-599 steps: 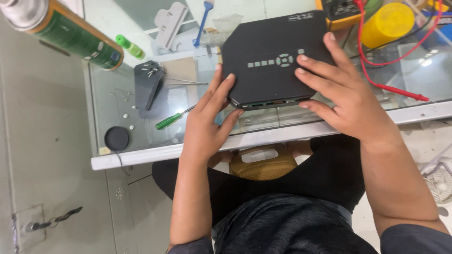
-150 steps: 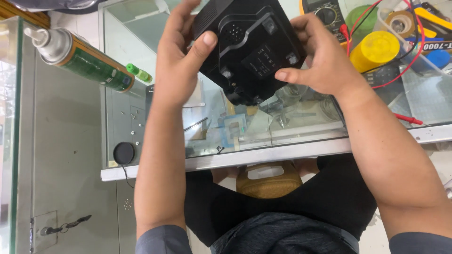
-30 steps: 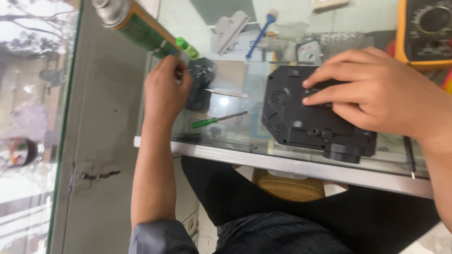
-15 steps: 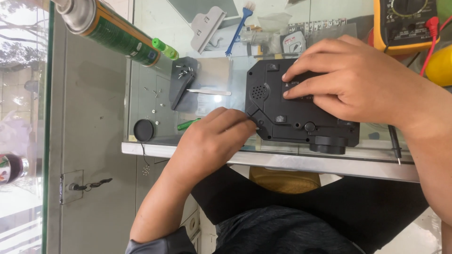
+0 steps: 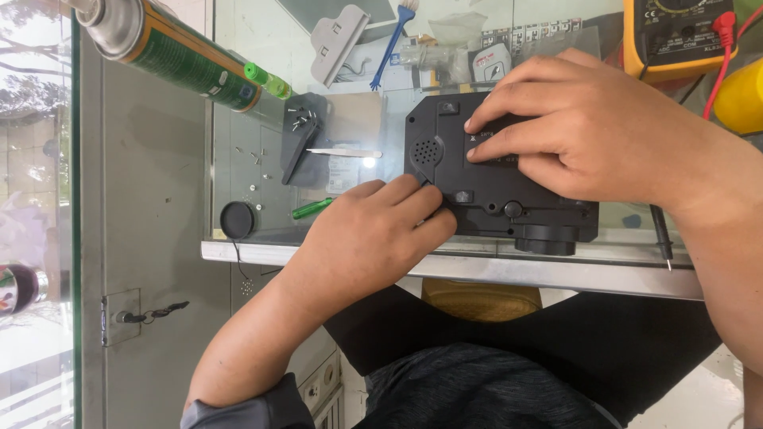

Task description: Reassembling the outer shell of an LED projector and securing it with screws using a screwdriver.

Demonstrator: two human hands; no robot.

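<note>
On the glass counter, a black box lies underside up near the front edge. The right hand presses flat on it, fingers spread, holding it down. The left hand is curled at the box's near-left corner, fingers pinched around a green screwdriver whose handle pokes out behind the knuckles; the tip is hidden. Judging by loose screws already lying on a small dark tray, some are out, and at least one is probably in hand. How many remain cannot be told. Tweezers lie beside the tray, and a spray can lies further left.
</note>
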